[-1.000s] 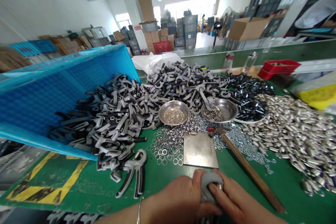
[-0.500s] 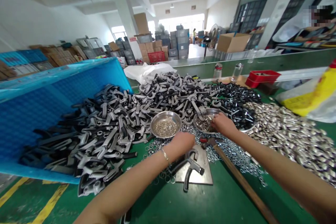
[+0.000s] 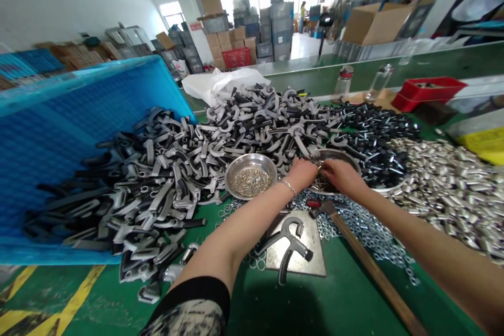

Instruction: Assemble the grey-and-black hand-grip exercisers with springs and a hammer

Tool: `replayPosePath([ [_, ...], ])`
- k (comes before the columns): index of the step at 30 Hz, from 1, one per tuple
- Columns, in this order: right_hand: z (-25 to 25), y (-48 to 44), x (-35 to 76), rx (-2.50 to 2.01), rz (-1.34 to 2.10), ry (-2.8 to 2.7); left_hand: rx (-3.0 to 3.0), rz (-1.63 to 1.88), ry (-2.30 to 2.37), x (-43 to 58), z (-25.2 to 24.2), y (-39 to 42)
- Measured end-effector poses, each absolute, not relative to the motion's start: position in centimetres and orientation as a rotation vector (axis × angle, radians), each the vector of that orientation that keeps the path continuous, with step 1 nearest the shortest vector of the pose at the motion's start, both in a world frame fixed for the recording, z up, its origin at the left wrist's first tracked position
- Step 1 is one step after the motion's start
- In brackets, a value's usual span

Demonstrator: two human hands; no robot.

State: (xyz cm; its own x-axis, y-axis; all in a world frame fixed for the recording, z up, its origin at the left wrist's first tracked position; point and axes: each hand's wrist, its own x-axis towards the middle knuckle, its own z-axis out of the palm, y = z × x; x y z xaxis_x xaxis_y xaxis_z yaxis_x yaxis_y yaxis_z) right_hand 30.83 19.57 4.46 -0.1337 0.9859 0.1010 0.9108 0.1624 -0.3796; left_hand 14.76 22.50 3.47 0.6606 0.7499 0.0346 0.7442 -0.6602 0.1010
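My left hand (image 3: 303, 174) and my right hand (image 3: 343, 176) meet over the right-hand metal bowl (image 3: 346, 155), which holds small metal pins. Both have their fingers pinched together. A tiny shiny piece, apparently a pin, shows at the right fingertips; what the left fingers hold is hidden. Below the hands, a grey and black hand grip strengthener (image 3: 293, 244) with a spring lies on a square metal plate (image 3: 315, 268). A hammer (image 3: 362, 260) with a wooden handle rests just right of the plate. Left of my hands stands a second metal bowl (image 3: 252, 176) of small metal parts.
Grey and black grip handles (image 3: 169, 168) spill in a heap from a blue crate (image 3: 79, 115). Loose metal rings (image 3: 370, 236), black parts (image 3: 381, 136) and metal cylinders (image 3: 449, 184) lie to the right. Behind are bottles (image 3: 343, 84) and a red bin (image 3: 429, 92).
My left hand has moved up and right from above the plate to meet my right hand at the bowl of pins. The grip strengthener is now less covered. The view has tilted down.
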Motion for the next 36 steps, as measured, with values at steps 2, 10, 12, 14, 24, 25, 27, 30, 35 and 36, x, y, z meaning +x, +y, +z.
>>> replayPosePath([
  [2, 5.2, 18.7, 30.7, -1.775, 0.377, -2.025, 2.769, 0.136, 1.258, 14.2, 3.4, 22.3],
  [10, 3.4, 7.4, 26.5, -1.447, 0.879, -1.907, 2.691, 0.226, 1.256, 13.7, 4.0, 21.2],
  [12, 2.0, 6.3, 25.5, -1.442, 0.693, -2.022, 2.66, 0.263, 1.285, 13.8, 4.2, 20.6],
  [14, 1.1, 6.2, 24.7, -1.45, 0.578, -2.06, 2.622, 0.311, 1.306, 13.7, 4.2, 20.0],
  [24, 0.4, 6.0, 23.7, -1.492, 0.457, -2.054, 2.256, 0.668, 1.329, 12.3, 4.3, 19.6],
  [25, 0.4, 5.9, 23.7, -1.494, 0.451, -2.052, 2.213, 0.709, 1.313, 12.1, 4.5, 19.3],
  [27, 0.4, 5.8, 23.7, -1.498, 0.44, -2.05, 2.14, 0.776, 1.28, 11.3, 4.7, 18.0],
  [30, 0.7, 5.9, 23.9, -1.498, 0.441, -2.065, 1.99, 0.899, 1.247, 8.9, 4.5, 14.3],
  [35, 1.0, 6.1, 24.0, -1.49, 0.461, -2.119, 1.621, 1.006, 1.31, 3.4, 2.7, 7.3],
  [36, 1.1, 6.1, 24.0, -1.489, 0.463, -2.127, 1.591, 0.991, 1.342, 2.6, 2.4, 6.4],
])
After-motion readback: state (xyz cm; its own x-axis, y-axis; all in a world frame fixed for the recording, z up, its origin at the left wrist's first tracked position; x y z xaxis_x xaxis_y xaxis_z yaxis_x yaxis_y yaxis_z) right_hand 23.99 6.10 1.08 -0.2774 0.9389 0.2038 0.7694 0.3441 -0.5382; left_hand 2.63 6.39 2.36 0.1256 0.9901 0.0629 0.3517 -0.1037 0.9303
